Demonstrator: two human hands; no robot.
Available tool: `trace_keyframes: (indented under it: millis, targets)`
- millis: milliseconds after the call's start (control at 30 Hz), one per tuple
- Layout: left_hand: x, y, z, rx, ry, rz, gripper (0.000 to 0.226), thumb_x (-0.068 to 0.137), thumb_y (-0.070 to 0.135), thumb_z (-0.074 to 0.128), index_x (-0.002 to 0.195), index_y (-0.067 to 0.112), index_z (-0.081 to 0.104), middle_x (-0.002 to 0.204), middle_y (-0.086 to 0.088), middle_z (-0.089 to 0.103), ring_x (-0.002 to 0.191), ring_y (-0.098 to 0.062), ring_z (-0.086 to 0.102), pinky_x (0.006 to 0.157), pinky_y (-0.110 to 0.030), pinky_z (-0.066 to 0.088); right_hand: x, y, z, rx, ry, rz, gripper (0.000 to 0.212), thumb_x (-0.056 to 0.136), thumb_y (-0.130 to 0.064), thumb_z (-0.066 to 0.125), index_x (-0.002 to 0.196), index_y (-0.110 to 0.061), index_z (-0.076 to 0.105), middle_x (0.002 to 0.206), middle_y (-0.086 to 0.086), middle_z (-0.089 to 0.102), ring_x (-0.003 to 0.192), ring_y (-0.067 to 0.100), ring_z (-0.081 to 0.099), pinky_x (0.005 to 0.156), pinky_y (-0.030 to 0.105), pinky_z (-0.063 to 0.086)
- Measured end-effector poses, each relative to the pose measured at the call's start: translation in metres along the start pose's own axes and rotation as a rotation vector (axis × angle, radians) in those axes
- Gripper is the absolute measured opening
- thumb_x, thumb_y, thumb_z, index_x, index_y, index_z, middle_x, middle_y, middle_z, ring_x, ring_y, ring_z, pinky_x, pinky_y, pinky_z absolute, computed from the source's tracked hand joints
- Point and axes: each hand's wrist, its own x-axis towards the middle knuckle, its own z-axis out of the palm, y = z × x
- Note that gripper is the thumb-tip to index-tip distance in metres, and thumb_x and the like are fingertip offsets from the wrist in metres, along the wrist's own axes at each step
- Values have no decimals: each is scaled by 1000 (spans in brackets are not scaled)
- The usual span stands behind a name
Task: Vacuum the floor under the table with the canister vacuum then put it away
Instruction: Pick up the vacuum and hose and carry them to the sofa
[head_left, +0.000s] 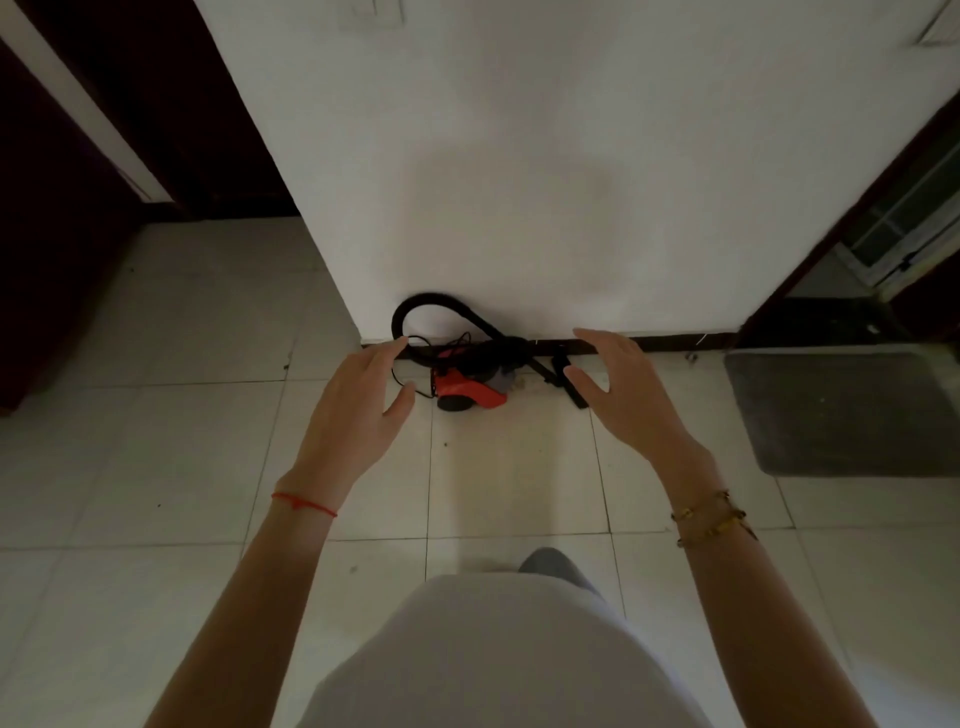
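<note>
a red canister vacuum (470, 392) sits on the tiled floor (208, 441) against the foot of a white wall (519, 156), its black hose (441, 317) looped up the wall and its black nozzle (563, 382) lying just right of it. no writing is legible on it. left hand (358, 415) and right hand (628, 395) hang above, each grip released, fingers spread, holding nothing. a grey mat (841, 410) lies at right; bare tile surrounds the vacuum in front.

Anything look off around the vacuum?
Mostly tidy. The canister vacuum sits against the wall, hose looped upward, its cord loosely tangled beside it. Dark specks dot the floor tiles. No visible damage.
</note>
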Motion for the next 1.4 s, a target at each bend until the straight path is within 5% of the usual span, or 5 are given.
trace_keyframes:
  millis: [600, 1133, 1400]
  targets:
    - [207, -68, 87, -3, 23, -108, 43, 94, 19, 56, 136, 10, 49, 130, -8, 56, 120, -22, 51, 103, -33, 40, 252, 102, 72, -49, -146, -39, 52, 92, -23, 61, 140, -13, 44, 139, 8, 48, 131, 23, 40, 110, 36, 35]
    - [346, -268, 432, 48, -132, -68, 40, 89, 13, 62, 128, 6, 57, 122, -11, 60, 111, -26, 57, 95, -36, 49, 415, 341, 368, -184, -417, 7, 90, 80, -35, 74, 149, -8, 23, 152, 14, 29, 140, 32, 25, 115, 44, 26]
    - [348, -347, 568, 118, -45, -19, 35, 87, 13, 63, 122, 8, 59, 116, -6, 62, 107, -23, 58, 93, -34, 49, 448, 422, 480, -132, -420, -79, 97, 78, -51, 71, 150, -11, 21, 154, 10, 26, 140, 28, 24, 116, 44, 24]
